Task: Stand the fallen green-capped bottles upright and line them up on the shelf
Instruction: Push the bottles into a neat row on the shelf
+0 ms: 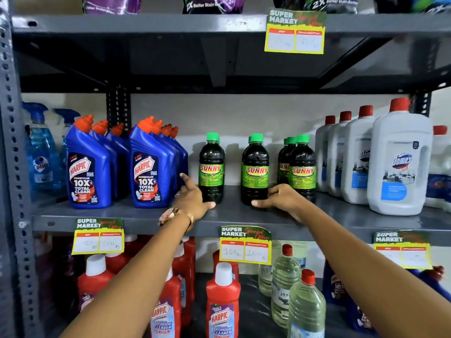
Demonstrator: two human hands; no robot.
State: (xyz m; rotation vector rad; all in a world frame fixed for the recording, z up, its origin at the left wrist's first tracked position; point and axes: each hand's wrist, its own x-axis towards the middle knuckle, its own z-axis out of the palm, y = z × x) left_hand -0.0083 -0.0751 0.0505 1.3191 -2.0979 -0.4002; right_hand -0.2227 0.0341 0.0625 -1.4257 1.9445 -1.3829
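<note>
A person reaches both arms toward the middle shelf (244, 217) of a grey metal rack in a shop. On that shelf, between blue toilet-cleaner bottles (148, 167) toward its left end and white bleach jugs (400, 164) toward its right end, stand the green-capped bottles (256, 167): dark plastic bottles with green labels. All the ones in view are upright, set in three short rows running from the front edge toward the back, with gaps between the rows. None lies on its side here, so the task looks close to finished, apart perhaps from evening out the spacing.

The left hand (192, 198), with a watch on the wrist, has its fingers spread open beside the base of the leftmost bottle (211, 167), the thumb in front of it, holding nothing. The right hand (280, 198) sits between the middle row and the right row (302, 167), fingers loosely open near the bases; whether it touches a bottle cannot be told.

The bottles appear full, so likely fairly heavy, stiff-walled and smooth. Tall and narrow, they would tip easily if pushed high; holding around the labelled middle, or nudging low at the base, seems safest.
</note>
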